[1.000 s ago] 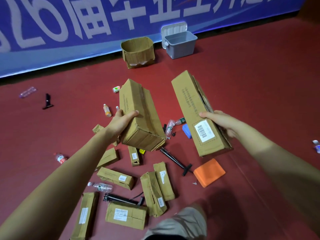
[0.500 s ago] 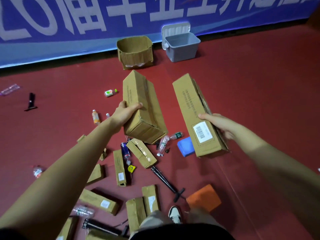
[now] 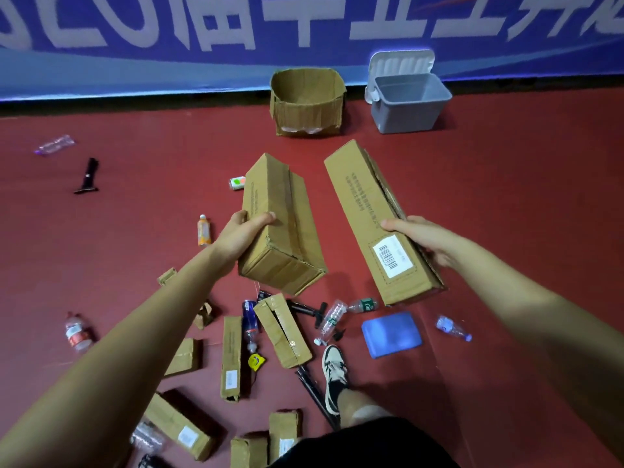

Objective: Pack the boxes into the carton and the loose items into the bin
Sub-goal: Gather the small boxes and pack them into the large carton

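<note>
My left hand [image 3: 243,234] grips a thick brown cardboard box [image 3: 282,228] by its near end, held above the floor. My right hand [image 3: 427,238] holds a longer, flatter box with a barcode label [image 3: 371,214] by its right edge. Both boxes point away from me toward the open brown carton [image 3: 308,102] by the wall. To the carton's right stands a grey plastic bin [image 3: 410,103] with its white lid [image 3: 401,62] tipped back. Both look empty from here. Several smaller boxes, such as the one at centre [image 3: 282,325], lie on the red floor below my arms.
Loose items are scattered on the floor: an orange drink bottle [image 3: 204,230], clear water bottles [image 3: 332,317], a blue pad [image 3: 391,334], a black tool [image 3: 88,176], a yellow tape measure [image 3: 256,361]. My shoe [image 3: 334,373] steps among them. A blue banner [image 3: 169,45] lines the far wall.
I have walked forward with both boxes; the carton and bin are nearer, the floor clutter has slid toward me, and the orange pad has left view. My foot now shows.
</note>
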{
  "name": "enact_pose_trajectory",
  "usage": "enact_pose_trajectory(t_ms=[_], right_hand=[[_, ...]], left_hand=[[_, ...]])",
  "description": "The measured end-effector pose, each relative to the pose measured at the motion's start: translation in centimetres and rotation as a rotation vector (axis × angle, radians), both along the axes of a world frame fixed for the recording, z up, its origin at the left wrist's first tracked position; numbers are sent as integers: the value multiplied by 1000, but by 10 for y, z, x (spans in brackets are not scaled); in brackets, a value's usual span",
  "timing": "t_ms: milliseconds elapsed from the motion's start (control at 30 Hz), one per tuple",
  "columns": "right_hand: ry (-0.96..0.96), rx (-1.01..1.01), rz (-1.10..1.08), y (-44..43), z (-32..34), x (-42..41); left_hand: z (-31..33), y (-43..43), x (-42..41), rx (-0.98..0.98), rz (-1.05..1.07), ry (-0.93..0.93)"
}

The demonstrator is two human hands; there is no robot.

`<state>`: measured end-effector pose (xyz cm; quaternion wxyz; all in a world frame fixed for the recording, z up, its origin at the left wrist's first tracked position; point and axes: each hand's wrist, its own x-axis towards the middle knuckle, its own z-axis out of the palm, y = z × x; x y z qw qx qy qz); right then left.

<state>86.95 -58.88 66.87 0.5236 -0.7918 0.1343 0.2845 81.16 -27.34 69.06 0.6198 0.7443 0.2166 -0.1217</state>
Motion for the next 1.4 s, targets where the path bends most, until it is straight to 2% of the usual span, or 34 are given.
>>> enact_pose_trajectory(t_ms=[133,267,567,733,933,1067,1400], right_hand=[[8,21,-16,13,-4,80],[60,33,25,16,1,157],[70,86,-3,43,11,313],[51,74,6,71,1,400],[19,67,-36,113,-15,528],[-2,63,-92,146,-5,608],[16,83,-34,204,-14,760]], left_hand=[[8,12,89,-11,17,40],[16,12,175,-11,43,-4],[23,56,308,-32,142,-37],[13,78,399,-25,122,-36],[-4,105,550,-65,59,-86],[5,131,638,-7,59,-126],[-2,188,766,86,69,-88]])
